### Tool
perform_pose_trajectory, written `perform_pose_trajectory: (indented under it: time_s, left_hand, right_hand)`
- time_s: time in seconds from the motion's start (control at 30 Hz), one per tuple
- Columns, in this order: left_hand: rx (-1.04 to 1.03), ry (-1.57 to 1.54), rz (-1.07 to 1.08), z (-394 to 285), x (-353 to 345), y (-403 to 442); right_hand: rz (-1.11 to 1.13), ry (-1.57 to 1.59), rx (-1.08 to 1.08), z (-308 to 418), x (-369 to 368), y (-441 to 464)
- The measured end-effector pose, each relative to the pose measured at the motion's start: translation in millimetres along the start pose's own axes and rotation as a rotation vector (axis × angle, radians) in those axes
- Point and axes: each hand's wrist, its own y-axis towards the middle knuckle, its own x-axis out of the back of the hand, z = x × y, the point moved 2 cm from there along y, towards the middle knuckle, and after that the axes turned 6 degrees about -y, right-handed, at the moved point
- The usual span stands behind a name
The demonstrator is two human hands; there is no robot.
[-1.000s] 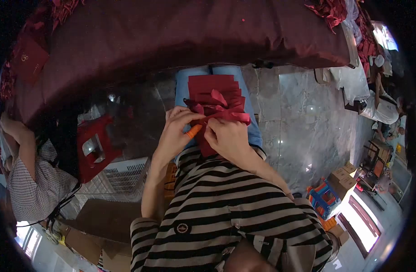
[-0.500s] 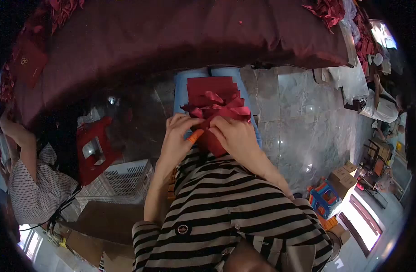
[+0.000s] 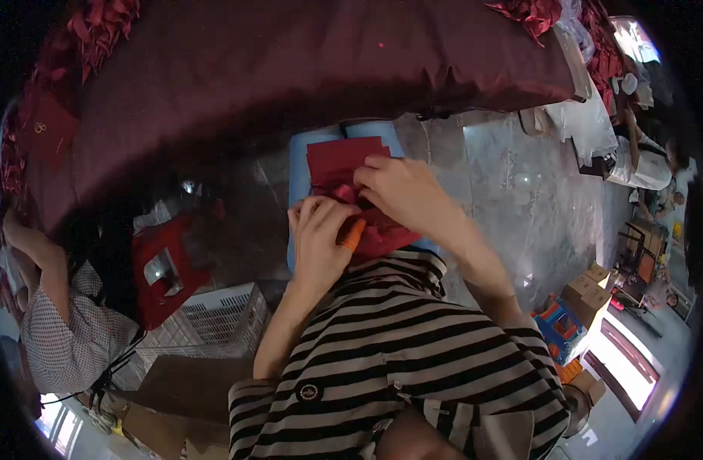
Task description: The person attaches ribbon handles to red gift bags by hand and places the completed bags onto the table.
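Red card-like pieces (image 3: 344, 156) lie stacked on my lap, over light blue trousers. A shiny red ribbon (image 3: 345, 193) lies across them, partly hidden by my fingers. My left hand (image 3: 321, 226) is on the left side of the ribbon, fingers bent and closed, an orange cover (image 3: 353, 234) on one finger; what it pinches is hidden. My right hand (image 3: 405, 192) is above the right side of the pieces, fingers curled together, and what lies between its fingertips cannot be made out.
A table with a dark red cloth (image 3: 275, 61) stands in front. To the left are a red stool (image 3: 140, 280), a white plastic crate (image 3: 213, 318) and a seated person (image 3: 68, 330). Cardboard boxes (image 3: 585, 295) stand at the right; another person (image 3: 642, 157) is farther off.
My right hand has moved up and over the pieces, away from my left hand. My left hand has shifted slightly right. The ribbon now lies lower and is more covered.
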Motion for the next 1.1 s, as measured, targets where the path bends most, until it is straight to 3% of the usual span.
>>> perform_pose_trajectory:
  time_s: [0.13, 0.2, 0.23, 0.3, 0.33, 0.47, 0.63, 0.73, 0.77, 0.83, 0.97, 1.03, 1.07, 1.1]
  left_hand:
    - [-0.096, 0.008, -0.012, -6, 4, 4]
    - [-0.119, 0.009, 0.008, -7, 3, 3]
    - [-0.156, 0.010, 0.010, -7, 1, 2]
    - [-0.251, 0.026, 0.027, -8, -3, -2]
    - [-0.259, 0.024, 0.033, -7, -5, -4]
    - [-0.410, 0.030, 0.008, -1, -11, -12]
    - [-0.571, 0.131, -0.021, -5, -19, -14]
    - [-0.310, -0.088, -0.329, -5, -20, -13]
    - [-0.316, -0.092, -0.327, -6, -16, -16]
    - [0.057, -0.283, 0.011, -3, -15, -19]
    - [0.297, -0.531, 0.256, 8, -34, -30]
    - [0.226, -0.478, 0.352, 12, -30, -29]
    - [0.154, -0.422, 0.438, 12, -30, -28]
    - [0.145, -0.418, 0.438, 6, -28, -23]
  right_hand:
    - [-0.044, 0.269, 0.011, -9, 28, 3]
    - [0.265, 0.479, -0.005, -9, 37, 0]
    - [0.257, 0.481, -0.015, -13, 34, -3]
    - [0.318, 0.400, 0.174, -18, 17, -8]
    - [0.455, 0.416, 0.159, -22, 10, -8]
    - [0.417, 0.617, 0.195, -30, -9, -17]
    - [0.475, 0.756, -0.129, -27, -5, -26]
    - [0.476, 0.768, -0.216, -31, 2, -37]
    - [0.470, 0.767, -0.220, -35, 0, -41]
    - [0.245, 0.878, -0.187, -41, -2, -47]
    - [0.184, 0.762, -0.212, -37, 10, -56]
    - [-0.009, 1.028, -0.569, -46, 21, -65]
    - [-0.253, 1.020, -0.569, -62, 31, -63]
    - [-0.262, 1.019, -0.566, -71, 33, -60]
